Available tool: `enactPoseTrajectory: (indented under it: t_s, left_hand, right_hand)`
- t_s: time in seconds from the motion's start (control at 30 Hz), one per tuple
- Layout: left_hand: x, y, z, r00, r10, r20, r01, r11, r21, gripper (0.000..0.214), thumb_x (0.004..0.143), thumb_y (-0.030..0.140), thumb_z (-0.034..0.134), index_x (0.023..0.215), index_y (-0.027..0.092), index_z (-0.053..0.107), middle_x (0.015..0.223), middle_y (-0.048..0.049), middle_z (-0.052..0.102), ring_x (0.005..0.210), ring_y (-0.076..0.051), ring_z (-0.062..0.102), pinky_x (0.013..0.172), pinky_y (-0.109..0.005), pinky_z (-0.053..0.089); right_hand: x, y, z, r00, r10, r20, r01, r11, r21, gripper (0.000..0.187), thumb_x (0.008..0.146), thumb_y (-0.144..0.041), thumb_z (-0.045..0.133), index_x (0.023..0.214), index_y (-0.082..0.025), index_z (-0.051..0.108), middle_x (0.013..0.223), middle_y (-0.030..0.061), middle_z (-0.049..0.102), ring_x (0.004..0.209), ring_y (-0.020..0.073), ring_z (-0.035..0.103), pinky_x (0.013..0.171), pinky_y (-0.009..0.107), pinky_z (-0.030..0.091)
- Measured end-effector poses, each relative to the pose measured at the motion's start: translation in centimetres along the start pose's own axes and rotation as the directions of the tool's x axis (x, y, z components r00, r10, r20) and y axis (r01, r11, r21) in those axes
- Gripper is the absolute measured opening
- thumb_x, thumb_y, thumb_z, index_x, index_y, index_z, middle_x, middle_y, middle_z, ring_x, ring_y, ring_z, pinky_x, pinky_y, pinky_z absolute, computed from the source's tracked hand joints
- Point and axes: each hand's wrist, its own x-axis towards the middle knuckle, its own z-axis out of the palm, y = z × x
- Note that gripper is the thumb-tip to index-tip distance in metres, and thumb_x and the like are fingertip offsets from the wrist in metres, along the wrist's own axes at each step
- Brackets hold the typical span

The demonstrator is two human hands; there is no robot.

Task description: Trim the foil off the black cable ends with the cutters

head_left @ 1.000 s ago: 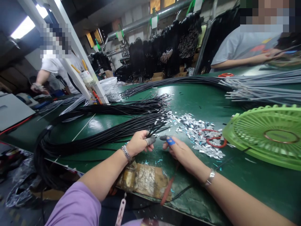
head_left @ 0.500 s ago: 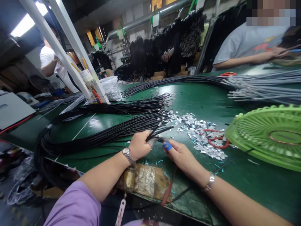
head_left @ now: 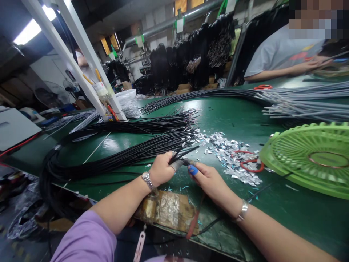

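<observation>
My left hand, with a watch at the wrist, is closed around a few black cables whose ends stick out past its fingers to the right. Close beside it, my right hand pinches the end of a black cable between thumb and fingertips; blue tape wraps the thumb. The fingertips hide the exact spot being gripped. Behind my left hand lies a thick bundle of black cables, curving off to the left, with a second black bundle beyond it.
Silvery foil scraps and red-handled scissors lie right of my hands, beside a green fan. Grey cables are at the back right, near a co-worker. A taped board sits at the table's front edge.
Both hands stay almost in place, still at the cable ends. The view has shifted very slightly. The person at the far left has moved mostly behind the white posts.
</observation>
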Motion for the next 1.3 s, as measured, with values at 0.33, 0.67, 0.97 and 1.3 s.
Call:
enactPoseTrajectory:
  t_s: [0.33,0.67,0.97,1.3]
  left_hand:
    - [0.7,0.7,-0.9,0.857,-0.325,0.400,0.495,0.737,-0.461,0.049,0.059,0.057,0.072,0.068,0.016,0.046,0.042,0.0093,0.040,0.030,-0.001,0.024,0.032,-0.017,0.013]
    - [0.4,0.5,-0.5,0.887,-0.299,0.352,0.419,0.841,-0.343,0.034,0.064,0.042,0.070,0.069,0.016,0.050,0.045,0.0080,0.044,0.033,-0.003,0.029,0.033,-0.017,0.020]
    - [0.1,-0.2,-0.6,0.925,-0.059,0.375,0.114,0.985,-0.127,0.017,0.070,0.027,0.066,0.064,0.014,0.057,0.051,0.0036,0.051,0.046,-0.007,0.043,0.045,-0.018,0.034]
    - [0.2,0.1,-1.1,0.843,-0.141,0.520,0.341,0.887,-0.312,0.044,0.062,0.053,0.074,0.070,0.014,0.056,0.051,0.0027,0.054,0.038,-0.005,0.044,0.039,-0.018,0.035]
  right_hand:
    - [0.0,-0.7,-0.3,0.997,-0.068,0.022,0.069,0.996,-0.052,0.035,0.082,-0.047,0.049,0.056,-0.023,0.049,0.052,-0.0011,0.047,0.051,0.0147,0.042,0.052,0.028,0.039]
    - [0.3,0.3,-0.9,0.993,-0.045,-0.111,0.048,0.999,0.019,0.035,0.072,-0.044,0.066,0.098,-0.021,0.063,0.085,0.0069,0.069,0.074,0.0214,0.062,0.066,0.033,0.050]
    - [0.6,-0.2,-0.9,0.988,0.150,0.036,-0.154,0.963,0.219,0.032,0.062,-0.047,0.072,0.074,-0.020,0.060,0.060,-0.0019,0.057,0.056,0.0135,0.051,0.053,0.027,0.042]
    - [0.6,0.0,-1.3,0.982,0.188,-0.006,-0.180,0.949,0.260,0.030,0.063,-0.042,0.068,0.081,-0.020,0.057,0.056,-0.0055,0.042,0.046,0.0084,0.030,0.042,0.023,0.025]
